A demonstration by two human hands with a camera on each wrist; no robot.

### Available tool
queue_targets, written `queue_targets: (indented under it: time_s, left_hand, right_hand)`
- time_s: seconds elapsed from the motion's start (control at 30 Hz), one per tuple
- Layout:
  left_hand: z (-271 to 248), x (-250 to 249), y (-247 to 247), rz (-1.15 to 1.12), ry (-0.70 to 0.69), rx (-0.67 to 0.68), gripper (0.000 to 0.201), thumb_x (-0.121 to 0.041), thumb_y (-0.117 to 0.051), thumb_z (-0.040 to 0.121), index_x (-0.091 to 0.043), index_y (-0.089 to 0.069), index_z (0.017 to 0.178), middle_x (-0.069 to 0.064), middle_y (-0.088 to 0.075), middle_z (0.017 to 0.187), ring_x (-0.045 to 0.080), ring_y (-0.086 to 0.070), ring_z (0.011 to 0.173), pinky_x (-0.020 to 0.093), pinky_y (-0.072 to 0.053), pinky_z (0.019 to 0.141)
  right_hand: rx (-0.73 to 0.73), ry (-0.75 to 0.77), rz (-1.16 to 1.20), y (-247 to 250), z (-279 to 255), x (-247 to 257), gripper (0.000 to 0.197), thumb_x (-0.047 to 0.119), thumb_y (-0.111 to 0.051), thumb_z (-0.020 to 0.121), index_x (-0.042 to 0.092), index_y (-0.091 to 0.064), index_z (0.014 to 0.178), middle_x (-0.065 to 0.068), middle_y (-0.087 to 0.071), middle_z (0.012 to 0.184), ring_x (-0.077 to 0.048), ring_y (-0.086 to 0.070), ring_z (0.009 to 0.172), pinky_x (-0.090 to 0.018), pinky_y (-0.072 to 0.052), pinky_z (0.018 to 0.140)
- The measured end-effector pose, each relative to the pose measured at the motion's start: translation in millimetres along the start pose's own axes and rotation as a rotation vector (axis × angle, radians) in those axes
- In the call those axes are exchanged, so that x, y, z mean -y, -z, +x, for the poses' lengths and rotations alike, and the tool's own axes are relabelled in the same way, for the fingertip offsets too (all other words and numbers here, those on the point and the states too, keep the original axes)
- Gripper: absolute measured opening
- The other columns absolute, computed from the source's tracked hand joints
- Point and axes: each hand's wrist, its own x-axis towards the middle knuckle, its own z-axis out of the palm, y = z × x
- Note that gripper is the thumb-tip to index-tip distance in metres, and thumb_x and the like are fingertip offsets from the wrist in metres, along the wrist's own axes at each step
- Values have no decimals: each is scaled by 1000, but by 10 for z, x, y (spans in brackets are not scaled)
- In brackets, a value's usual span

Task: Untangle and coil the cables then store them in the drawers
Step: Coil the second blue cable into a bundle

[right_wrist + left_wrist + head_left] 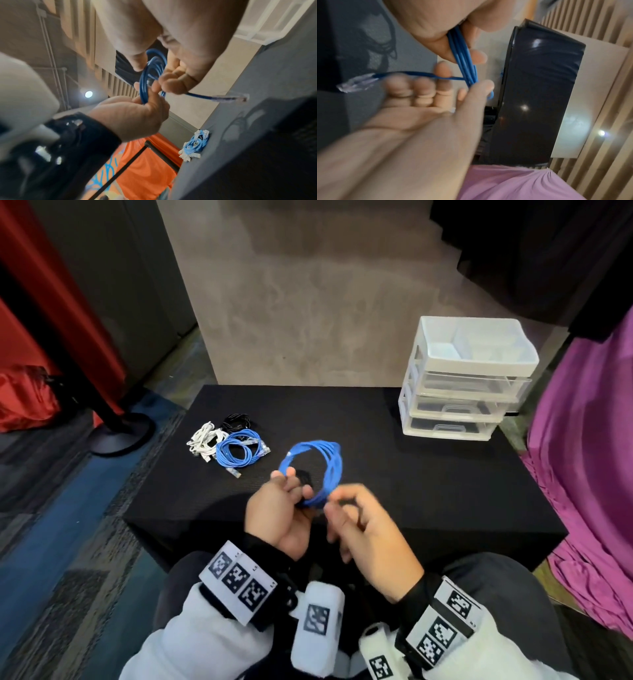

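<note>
A: Cables?
B: White bundle (pixel 205 441), black bundle (pixel 236 421) and blue coil (pixel 238 451) left of the drawers (pixel 462 381), on the table (pixel 394 467).
A: Hands?
B: Left hand (pixel 281 508) grips blue cable coil (pixel 318 470); right hand (pixel 363 529) pinches its tail, clear plug (pixel 230 98) sticking out.

Right hand (pixel 356 518) blurred — drawer (pixel 452 409) contents unreadable through the frosted plastic.

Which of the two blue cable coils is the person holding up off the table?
The blue coil nearer the person, gripped by the left hand above the black table. The other blue coil lies flat on the table beside the white bundle.
</note>
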Motion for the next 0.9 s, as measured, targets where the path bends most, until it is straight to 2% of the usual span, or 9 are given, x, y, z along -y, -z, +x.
queue_targets:
  time_s: [0.1,0.23,0.4,0.5,0.57,0.63,0.7,0.77,0.9]
  left_hand:
    - [140,-179,86,-87,-62,-45,31,3,-33,104,-13,-48,82,-3,-45,72,2,-43,31,11,-38,43]
    - [159,22,157,23,-198,-55,26,-17,-35,110,-12,-53,93,-5,-44,59,5,-42,39,19,-49,48]
    - [-26,340,201,234,-285,211,26,-23,-33,111,-13,-54,100,6,-62,76,23,-64,77,40,-54,74]
    - [-138,295,278,244,-184,365,17,-20,-42,107,-12,-57,103,16,-71,97,30,-67,90,45,-55,85]
    - [-173,202,327,214,-107,473,13,-17,-50,101,-12,-57,110,17,-73,102,31,-68,95,51,-53,93]
    - [-142,83,397,213,20,566,28,-28,-58,95,-14,-57,119,19,-74,106,35,-70,100,56,-53,96]
    - [-77,-69,461,256,163,641,47,-52,-51,93,-14,-60,119,24,-74,107,39,-72,102,56,-55,94]
    - [-10,-203,497,352,260,706,64,-69,-42,91,-10,-64,104,29,-72,109,41,-72,102,53,-58,89]
    - [46,-337,455,611,392,808,78,-77,-41,85,-5,-70,94,30,-73,97,38,-74,90,47,-61,79]
  right_hand:
    - [110,-72,-85,66,-125,-113,22,24,-53,107,10,-67,97,-2,-43,61,-9,-38,53,-19,-32,49]
    - [114,-119,-11,59,-146,-84,17,24,-51,107,15,-65,111,-6,-55,61,-15,-39,42,-23,-32,41]
    - [-38,-94,44,57,0,16,26,33,-51,105,12,-66,103,-9,-55,60,-22,-39,43,-25,-33,39]
    - [-117,-78,27,191,61,93,29,35,-50,106,17,-69,94,-6,-45,55,-19,-33,48,-28,-27,43]
    - [-77,-69,54,295,54,143,26,37,-51,105,21,-72,102,-6,-37,53,-15,-30,49,-26,-26,44]
    - [-2,-52,60,392,38,193,30,39,-53,100,20,-75,108,-4,-29,52,-11,-26,46,-24,-25,44]
    - [95,-53,49,502,38,224,31,39,-57,98,16,-77,107,0,-26,51,-10,-23,45,-26,-21,44]
    - [216,-63,27,638,43,256,29,37,-62,99,13,-77,104,3,-27,51,-10,-21,45,-28,-19,46]
    - [442,-98,-79,860,69,342,35,32,-62,97,0,-74,102,2,-31,55,-12,-23,49,-29,-18,50]
